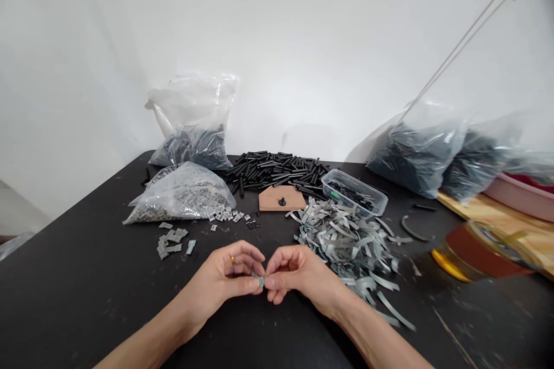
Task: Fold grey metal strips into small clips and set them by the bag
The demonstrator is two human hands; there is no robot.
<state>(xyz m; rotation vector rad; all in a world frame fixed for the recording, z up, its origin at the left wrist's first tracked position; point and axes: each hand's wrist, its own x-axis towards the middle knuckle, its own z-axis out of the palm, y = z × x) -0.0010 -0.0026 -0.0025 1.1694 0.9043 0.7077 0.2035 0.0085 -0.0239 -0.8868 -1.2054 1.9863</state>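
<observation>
Both hands meet low in the middle of the head view, just above the dark table. My left hand [237,271], with a ring on one finger, pinches a small grey plastic piece [261,281] between thumb and fingers. From the other side, my right hand [292,274] closes thumb and fingertips on the same piece, which is mostly hidden. Left of my left hand lie several grey assembled pieces [172,240]. A heap of curved grey strips [346,236] spreads beside my right hand. Beyond the hands sits a wooden block [282,198] with a black knob on it.
Black tubes [277,170] are piled at the back, beside a clear plastic tub [355,193] of dark parts. A clear bag [184,193] spills small grey parts. More filled bags [411,155] lean on the wall. An amber, cup-like container [480,251] stands right, near a wooden board [459,207].
</observation>
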